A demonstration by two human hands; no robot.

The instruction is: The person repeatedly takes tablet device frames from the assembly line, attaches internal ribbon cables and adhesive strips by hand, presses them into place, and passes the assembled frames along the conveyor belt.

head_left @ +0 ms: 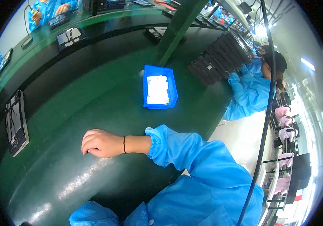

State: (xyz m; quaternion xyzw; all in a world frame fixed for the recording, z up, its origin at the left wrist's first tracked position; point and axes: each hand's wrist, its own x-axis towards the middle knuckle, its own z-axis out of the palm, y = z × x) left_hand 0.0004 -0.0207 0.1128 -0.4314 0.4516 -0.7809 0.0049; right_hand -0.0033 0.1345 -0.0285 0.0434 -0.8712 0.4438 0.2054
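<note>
**Right hand low at tabletop; grip unconfirmed**

The right hand [102,144] sits low at the green tabletop [105,88], back upward, fingers curled and close together. Whether they pinch anything cannot be told. The left hand is out of view.

1 flat device [16,124], its inner face showing, lies at far left, well apart from the hand. 1 blue bin [159,107] with white pieces [157,90] stands beyond the wrist, apart from the right sleeve [206,154].

Handling judgement: the device is best held by 2 opposite edges, fingertips off its inner face; any white piece is best picked singly, cuff clear of the rim.
</note>
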